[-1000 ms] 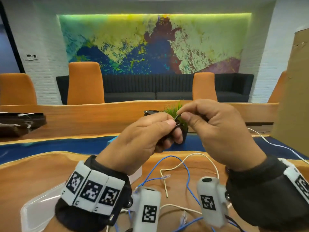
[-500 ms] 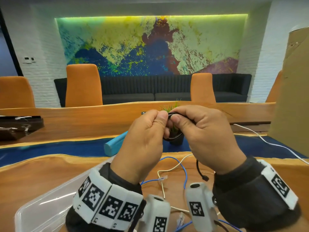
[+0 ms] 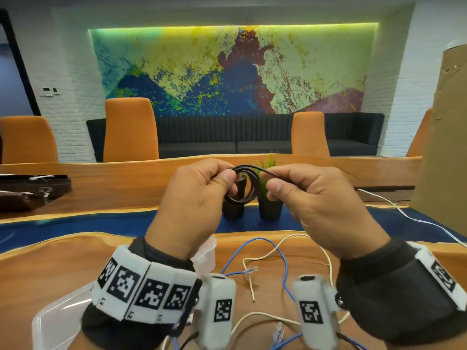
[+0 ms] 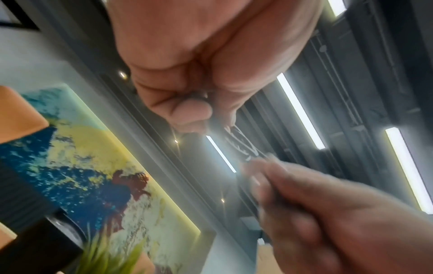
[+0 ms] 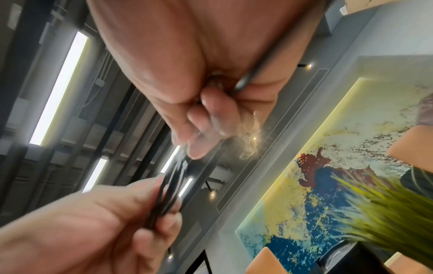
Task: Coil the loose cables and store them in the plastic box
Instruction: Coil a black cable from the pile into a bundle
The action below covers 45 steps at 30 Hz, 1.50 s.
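Note:
A thin black cable (image 3: 249, 185) is wound into a small coil held up above the table. My left hand (image 3: 222, 181) pinches the coil's left side between thumb and fingers. My right hand (image 3: 271, 181) pinches the free end of the same cable (image 5: 243, 83), which runs back through its curled fingers. In the right wrist view the black loops (image 5: 168, 192) pass between the left hand's fingers. The clear plastic box (image 3: 58, 317) lies on the table at lower left, partly hidden by my left wrist. A blue cable (image 3: 283, 258) and a cream cable (image 3: 267, 256) lie loose on the table below my hands.
Two small dark pots (image 3: 270, 210) with green grass stand on the blue strip behind my hands. A white cable (image 3: 404, 215) trails off to the right beside a cardboard sheet (image 3: 444, 147). Orange chairs (image 3: 130, 130) line the far side.
My hands have drawn apart and the coil, hidden between them before, now shows as a full loop. The view has shifted, and the light blue object at the left is out of sight.

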{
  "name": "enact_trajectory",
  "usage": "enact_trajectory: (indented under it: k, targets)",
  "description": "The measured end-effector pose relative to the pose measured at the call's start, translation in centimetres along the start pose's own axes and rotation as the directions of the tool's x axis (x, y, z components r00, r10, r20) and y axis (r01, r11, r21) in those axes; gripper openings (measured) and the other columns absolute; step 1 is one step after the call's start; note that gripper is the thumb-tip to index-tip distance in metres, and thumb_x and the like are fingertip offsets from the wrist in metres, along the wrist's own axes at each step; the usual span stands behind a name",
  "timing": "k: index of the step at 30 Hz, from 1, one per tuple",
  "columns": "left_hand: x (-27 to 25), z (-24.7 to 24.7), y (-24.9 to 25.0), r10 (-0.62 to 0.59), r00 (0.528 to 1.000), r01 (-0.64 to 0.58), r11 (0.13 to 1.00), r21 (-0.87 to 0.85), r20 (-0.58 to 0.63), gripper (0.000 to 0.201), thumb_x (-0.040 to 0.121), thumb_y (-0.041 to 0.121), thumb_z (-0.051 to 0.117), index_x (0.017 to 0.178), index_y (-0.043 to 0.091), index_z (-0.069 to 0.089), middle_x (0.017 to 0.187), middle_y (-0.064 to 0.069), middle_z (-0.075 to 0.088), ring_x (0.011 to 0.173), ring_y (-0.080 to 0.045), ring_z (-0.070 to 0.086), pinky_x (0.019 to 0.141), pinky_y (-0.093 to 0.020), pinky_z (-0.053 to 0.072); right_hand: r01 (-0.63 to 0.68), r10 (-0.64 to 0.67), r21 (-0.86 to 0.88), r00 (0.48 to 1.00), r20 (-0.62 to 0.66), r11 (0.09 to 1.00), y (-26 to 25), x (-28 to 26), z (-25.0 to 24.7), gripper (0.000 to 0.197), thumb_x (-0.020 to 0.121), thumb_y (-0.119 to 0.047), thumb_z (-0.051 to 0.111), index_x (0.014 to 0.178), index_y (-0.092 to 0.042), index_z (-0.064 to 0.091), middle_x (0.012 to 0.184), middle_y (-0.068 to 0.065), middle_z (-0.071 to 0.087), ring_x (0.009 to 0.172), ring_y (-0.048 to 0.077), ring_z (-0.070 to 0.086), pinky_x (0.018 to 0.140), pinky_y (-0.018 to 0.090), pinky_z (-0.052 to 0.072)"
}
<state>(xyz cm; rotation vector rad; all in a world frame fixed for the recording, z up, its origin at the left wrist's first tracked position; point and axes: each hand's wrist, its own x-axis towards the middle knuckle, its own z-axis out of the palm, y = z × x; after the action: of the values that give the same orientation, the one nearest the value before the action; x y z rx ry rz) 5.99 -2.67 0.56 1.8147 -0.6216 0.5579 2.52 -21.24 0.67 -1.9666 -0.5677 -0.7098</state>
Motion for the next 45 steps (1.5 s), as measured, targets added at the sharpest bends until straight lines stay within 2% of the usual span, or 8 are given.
enact_trajectory:
  k: [3, 8, 13, 20, 28, 36, 40, 45]
  targets:
    - [0.8, -1.8, -0.7, -0.078, 0.992, 0.071, 0.994, -0.078, -0.096, 0.023, 0.100, 0.013, 0.053, 0.087, 0.020, 0.070, 0.068, 0.006, 0.065, 0.059, -0.004, 0.052, 0.052, -0.017, 0.045, -0.017, 0.020, -0.149, 1.000, 0.017, 0.989, 1.2, 0.0, -1.1, 0.016, 0.095, -0.018, 0.057, 0.092, -0.021, 0.073, 0.077, 0.006, 0.068, 0.063, 0.010, 0.059, 0.060, 0.031, 0.051]
    - [1.1, -3.5, -0.8, -0.130, 0.973, 0.108, 0.987, -0.118, -0.190, 0.021, 0.100, 0.015, 0.052, 0.091, 0.019, 0.071, 0.070, 0.005, 0.065, 0.061, -0.011, 0.051, 0.050, -0.017, 0.046, -0.013, 0.110, -0.541, 0.983, 0.147, 0.841, 3.0, -0.1, -1.0, 0.015, 0.093, -0.027, 0.061, 0.088, -0.033, 0.073, 0.086, -0.015, 0.065, 0.087, 0.005, 0.060, 0.081, 0.035, 0.050]
    - [0.7, -2.8, -0.2, -0.070, 0.991, 0.071, 0.997, 0.004, -0.113, 0.021, 0.101, 0.017, 0.052, 0.093, 0.021, 0.071, 0.073, 0.005, 0.066, 0.059, -0.002, 0.053, 0.055, -0.020, 0.050, -0.197, 0.194, 0.042, 0.978, 0.072, 0.979, -0.5, -0.2, 0.2, 0.027, 0.090, -0.044, 0.050, 0.099, -0.033, 0.073, 0.089, -0.002, 0.073, 0.074, 0.012, 0.063, 0.064, 0.023, 0.050]
    - [0.4, -2.4, -0.1, 0.011, 0.990, 0.010, 0.989, 0.151, -0.138, 0.020, 0.100, 0.018, 0.052, 0.095, 0.017, 0.071, 0.077, 0.004, 0.065, 0.069, -0.007, 0.055, 0.070, -0.031, 0.053, -0.398, 0.276, 0.576, 0.916, 0.290, 0.714, -2.3, -0.7, -1.3, 0.042, 0.078, -0.039, 0.056, 0.097, -0.007, 0.075, 0.078, 0.016, 0.067, 0.045, 0.010, 0.038, 0.045, 0.027, 0.014]
    - [0.4, -2.7, 0.3, 0.036, 0.980, 0.004, 0.980, 0.198, -0.197, 0.023, 0.101, 0.021, 0.051, 0.086, 0.034, 0.062, 0.077, 0.008, 0.064, 0.069, -0.006, 0.055, 0.067, -0.027, 0.052, -0.472, 0.294, 0.351, 0.841, 0.455, 0.808, -3.7, -1.0, -1.4, 0.021, 0.070, -0.021, 0.075, 0.089, -0.011, 0.077, 0.071, 0.012, 0.068, 0.046, 0.011, 0.045, 0.039, 0.020, 0.032]
    - [0.1, -2.6, 1.4, -0.136, 0.980, 0.172, 0.946, -0.274, 0.145, 0.022, 0.098, 0.014, 0.052, 0.091, 0.015, 0.072, 0.069, 0.002, 0.064, 0.062, -0.007, 0.053, 0.054, -0.018, 0.047, -0.271, 0.308, 0.179, 0.922, -0.233, 0.946, -1.5, 0.1, 0.3, 0.011, 0.090, -0.003, 0.063, 0.083, -0.008, 0.069, 0.070, 0.008, 0.070, 0.066, 0.019, 0.071, 0.059, 0.029, 0.061]
    - [-0.3, -1.3, 1.8, -0.094, 0.942, 0.232, 0.877, -0.421, 0.322, 0.020, 0.084, 0.025, 0.055, 0.087, 0.014, 0.072, 0.069, -0.001, 0.062, 0.063, -0.007, 0.054, 0.051, -0.016, 0.043, -0.300, 0.521, 0.778, 0.853, -0.040, 0.552, -1.5, 0.7, -0.1, 0.009, 0.094, -0.010, 0.054, 0.094, -0.006, 0.061, 0.072, 0.007, 0.067, 0.057, 0.010, 0.064, 0.049, 0.019, 0.054]
    - [-0.3, -0.6, 1.3, -0.078, 0.933, 0.263, 0.814, -0.519, 0.350, 0.020, 0.084, 0.021, 0.055, 0.087, 0.014, 0.074, 0.068, -0.002, 0.061, 0.061, -0.007, 0.053, 0.049, -0.016, 0.042, -0.368, 0.560, 0.897, 0.809, 0.180, 0.243, -1.4, 0.6, 0.2, 0.022, 0.076, -0.018, 0.061, 0.096, -0.011, 0.061, 0.070, 0.001, 0.065, 0.052, 0.003, 0.058, 0.042, 0.012, 0.046]
